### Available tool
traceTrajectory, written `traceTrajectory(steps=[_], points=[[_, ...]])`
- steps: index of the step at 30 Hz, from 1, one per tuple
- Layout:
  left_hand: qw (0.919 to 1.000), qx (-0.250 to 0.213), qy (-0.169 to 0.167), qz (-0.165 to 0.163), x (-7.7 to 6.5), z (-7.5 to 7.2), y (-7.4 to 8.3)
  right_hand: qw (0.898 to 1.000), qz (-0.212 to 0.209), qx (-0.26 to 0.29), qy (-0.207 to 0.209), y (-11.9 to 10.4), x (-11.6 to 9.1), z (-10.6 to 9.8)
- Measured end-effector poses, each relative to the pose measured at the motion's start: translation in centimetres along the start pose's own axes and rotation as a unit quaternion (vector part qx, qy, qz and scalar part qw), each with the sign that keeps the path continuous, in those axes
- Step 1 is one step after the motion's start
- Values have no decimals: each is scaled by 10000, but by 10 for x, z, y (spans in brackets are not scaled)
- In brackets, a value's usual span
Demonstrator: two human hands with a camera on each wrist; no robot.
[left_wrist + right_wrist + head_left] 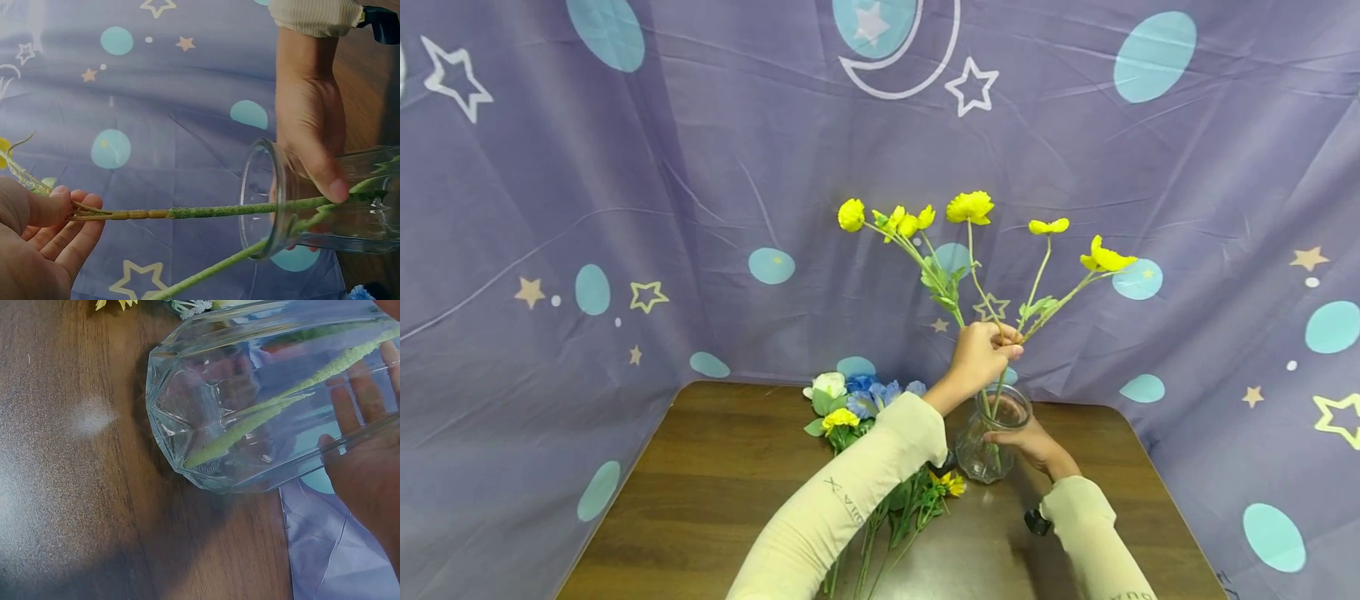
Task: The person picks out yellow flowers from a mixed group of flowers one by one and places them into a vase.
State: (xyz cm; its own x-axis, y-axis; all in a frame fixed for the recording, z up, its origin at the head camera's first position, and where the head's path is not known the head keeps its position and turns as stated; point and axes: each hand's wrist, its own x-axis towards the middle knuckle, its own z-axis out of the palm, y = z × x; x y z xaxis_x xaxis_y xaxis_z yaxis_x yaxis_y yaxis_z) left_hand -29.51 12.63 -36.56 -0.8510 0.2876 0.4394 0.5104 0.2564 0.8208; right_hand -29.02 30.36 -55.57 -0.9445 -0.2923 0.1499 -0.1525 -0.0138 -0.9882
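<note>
My left hand (983, 354) pinches yellow-flowered stems (973, 258) above a clear glass vase (981, 454). In the left wrist view, the thumb and fingers of the left hand (47, 234) close on a brownish stem that runs into the vase mouth (259, 200); a second green stem also passes through it. My right hand (1037, 446) grips the side of the vase, thumb at the front. Through the glass in the right wrist view, a green stem (231, 437) slants to the faceted base, and fingers of the right hand (369, 450) wrap the vase wall.
Left of the vase, a bundle of flowers lies on the wooden table (722, 475), partly hidden by my left sleeve: a white bloom (829, 385), blue blooms (876, 396) and yellow ones (951, 483). A patterned purple cloth (737, 167) hangs behind the table.
</note>
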Motion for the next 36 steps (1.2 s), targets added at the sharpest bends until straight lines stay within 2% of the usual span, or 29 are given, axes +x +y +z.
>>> traceTrajectory(steps=[9, 17, 20, 27, 32, 36], points=[[9998, -69, -31, -192, -2, 6, -10, 10000, -30, -81, -43, -1, -2, -1], [9998, -15, 3, -216, -2, 8, -20, 10000, -33, -41, -45, -5, 1, 1], [9997, -129, 16, -228, -2, 8, -23, 10000, 45, -4, -9, -5, 2, 1], [9991, 179, 91, -360, 0, 11, -32, 9998, 128, -43, 122, -2, 3, 1], [9984, 274, 53, -491, -1, 13, -32, 9998, 103, -73, 154, -1, 2, 1], [9988, 149, -86, -449, -2, 16, -28, 9999, 60, 5, 106, 0, 0, 0]])
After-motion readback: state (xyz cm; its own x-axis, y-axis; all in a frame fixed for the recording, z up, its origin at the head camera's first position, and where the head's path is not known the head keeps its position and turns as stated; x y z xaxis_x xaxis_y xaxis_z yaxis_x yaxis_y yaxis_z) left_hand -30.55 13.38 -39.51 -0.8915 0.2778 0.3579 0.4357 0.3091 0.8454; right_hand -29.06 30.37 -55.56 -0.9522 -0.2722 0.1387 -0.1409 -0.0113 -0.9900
